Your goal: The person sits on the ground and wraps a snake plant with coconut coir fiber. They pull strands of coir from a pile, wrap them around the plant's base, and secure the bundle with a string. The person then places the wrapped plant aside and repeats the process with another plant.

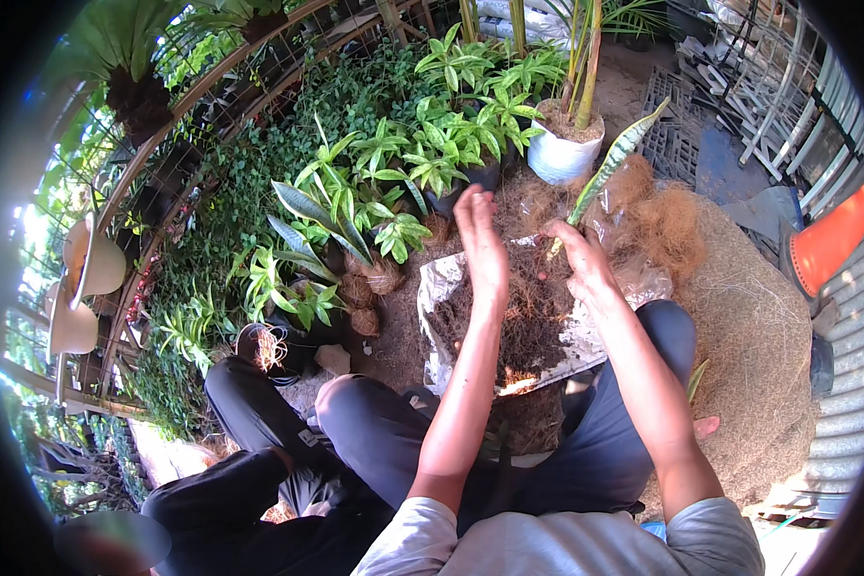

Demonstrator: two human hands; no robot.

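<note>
My right hand (584, 261) grips the base of a long striped green leaf cutting (616, 156) that rises up and to the right. My left hand (482, 242) is stretched out flat with its fingers apart, over a clear plastic sheet (444, 288) heaped with dark brown coconut fibre (523, 317). The sheet lies in front of my knees; I sit with dark trousers on.
Potted green plants (432, 154) crowd the ground ahead and to the left. A white bag pot (564, 149) stands behind. A big mound of coir (749, 336) lies to the right, with an orange object (835, 235) beyond. Another person in black trousers (250, 413) sits at my left.
</note>
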